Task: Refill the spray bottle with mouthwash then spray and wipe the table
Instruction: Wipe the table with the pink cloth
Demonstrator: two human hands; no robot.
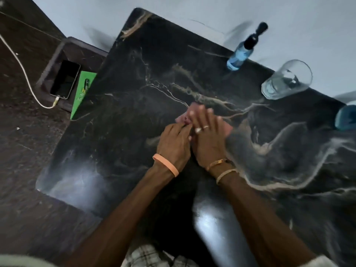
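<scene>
Though motion blurs much of the frame, the wiping stage looks under way. Off the left edge lie a phone [64, 79] and a green booklet [81, 97]. At the middle of the surface [134, 74], the left hand [173, 145] curls its fingers onto the near edge of a pinkish cloth [225, 129], its grip seemingly pinching it. The right hand [209, 140] lies over the cloth with fingers nearly straight, pressing rather than clasping. Farther right, at the back edge, the spray bottle [240, 53] stands capped with blue liquid inside, so refilling appears done. A drinking glass [287, 79] sits near it, and a blue container [346, 116] is cut off by the frame. Spraying I judge finished; wiping is what's left.
</scene>
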